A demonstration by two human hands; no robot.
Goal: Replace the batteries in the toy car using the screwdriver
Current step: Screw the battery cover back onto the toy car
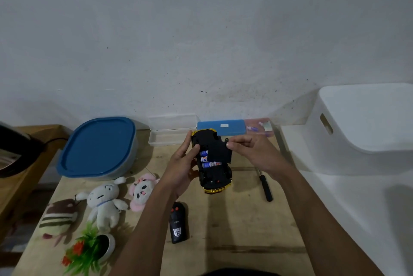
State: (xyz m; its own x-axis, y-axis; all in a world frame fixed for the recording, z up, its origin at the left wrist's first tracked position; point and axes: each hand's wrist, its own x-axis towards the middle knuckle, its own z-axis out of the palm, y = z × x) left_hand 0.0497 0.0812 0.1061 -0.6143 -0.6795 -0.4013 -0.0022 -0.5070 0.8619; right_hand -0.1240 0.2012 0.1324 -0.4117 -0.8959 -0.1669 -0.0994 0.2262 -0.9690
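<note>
Above table [237, 222]: left fingers [195, 150] grip upturned toy car [215, 175], right fingers [235, 144] pinch battery cover [223, 154].

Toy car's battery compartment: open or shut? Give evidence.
Open: batteries show in the upturned toy car; the right hand holds its cover partly off.

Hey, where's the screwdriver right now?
In the head view, the screwdriver lies on the wooden table, right of the toy car that the left hand holds, just below the right hand pinching the battery cover.
</note>
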